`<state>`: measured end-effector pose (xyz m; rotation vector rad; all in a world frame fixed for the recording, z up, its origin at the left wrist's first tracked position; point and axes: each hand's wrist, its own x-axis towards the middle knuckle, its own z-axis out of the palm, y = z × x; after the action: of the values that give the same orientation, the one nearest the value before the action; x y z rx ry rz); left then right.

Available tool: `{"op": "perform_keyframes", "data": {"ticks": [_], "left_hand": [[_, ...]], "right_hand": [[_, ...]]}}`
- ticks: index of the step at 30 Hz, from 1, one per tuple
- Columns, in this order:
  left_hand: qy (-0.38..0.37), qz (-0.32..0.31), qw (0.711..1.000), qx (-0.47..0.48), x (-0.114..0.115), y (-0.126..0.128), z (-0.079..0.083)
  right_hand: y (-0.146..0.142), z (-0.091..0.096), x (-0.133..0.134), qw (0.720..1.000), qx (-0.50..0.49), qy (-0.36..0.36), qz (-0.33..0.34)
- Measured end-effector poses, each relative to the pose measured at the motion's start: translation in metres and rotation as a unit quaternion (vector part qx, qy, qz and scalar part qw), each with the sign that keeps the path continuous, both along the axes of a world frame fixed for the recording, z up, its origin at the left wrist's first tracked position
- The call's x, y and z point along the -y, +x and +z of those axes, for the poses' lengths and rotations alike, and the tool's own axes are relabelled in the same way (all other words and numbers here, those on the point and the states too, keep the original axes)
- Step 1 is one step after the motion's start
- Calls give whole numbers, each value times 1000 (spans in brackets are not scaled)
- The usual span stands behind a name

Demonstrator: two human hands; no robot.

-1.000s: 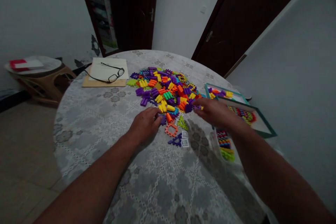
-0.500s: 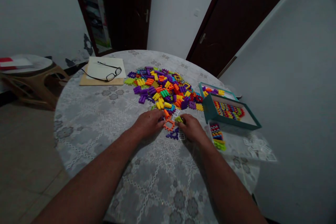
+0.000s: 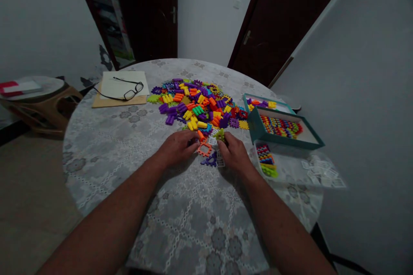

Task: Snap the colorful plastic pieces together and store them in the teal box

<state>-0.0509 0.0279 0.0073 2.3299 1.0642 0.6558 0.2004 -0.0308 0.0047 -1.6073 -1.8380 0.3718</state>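
A heap of coloured plastic building pieces (image 3: 196, 105) lies on a round table with a lace-patterned cloth (image 3: 129, 137). My left hand (image 3: 177, 147) rests at the heap's near edge, fingers curled, touching an orange square frame piece (image 3: 204, 149). My right hand (image 3: 235, 153) sits just right of it, fingers pinched on a yellow-green piece (image 3: 220, 134). A purple triangular piece (image 3: 209, 161) and a white grid piece (image 3: 220, 162) lie between the hands.
A teal box (image 3: 258, 131) with coloured pieces stands at the right, with a clear bag of pieces (image 3: 306, 169) in front of it. Eyeglasses (image 3: 127, 90) lie on papers at the back left. A low stool (image 3: 38, 99) stands left of the table.
My right hand came back from the box side to the near edge of the heap and closed on a yellow-green piece. The left hand stayed by the orange frame. The view shifted slightly.
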Motion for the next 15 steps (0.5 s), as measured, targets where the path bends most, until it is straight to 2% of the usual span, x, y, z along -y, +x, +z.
{"op": "perform_keyframes", "data": {"ticks": [3, 6, 10, 15], "left_hand": [[-10, -37, 999, -26, 3, 3, -3], [-3, -66, 997, -48, 2, 2, -11], [2, -59, 996, -62, -2, 1, -16], [-13, -64, 995, -70, 3, 2, -9]], "right_hand": [[-3, 17, 9, 998, -56, 12, -35], [-11, 28, 16, 996, -83, 20, -32], [-21, 26, 12, 999, -40, -4, -27], [-12, 25, 10, 998, -21, -45, -40]]}}
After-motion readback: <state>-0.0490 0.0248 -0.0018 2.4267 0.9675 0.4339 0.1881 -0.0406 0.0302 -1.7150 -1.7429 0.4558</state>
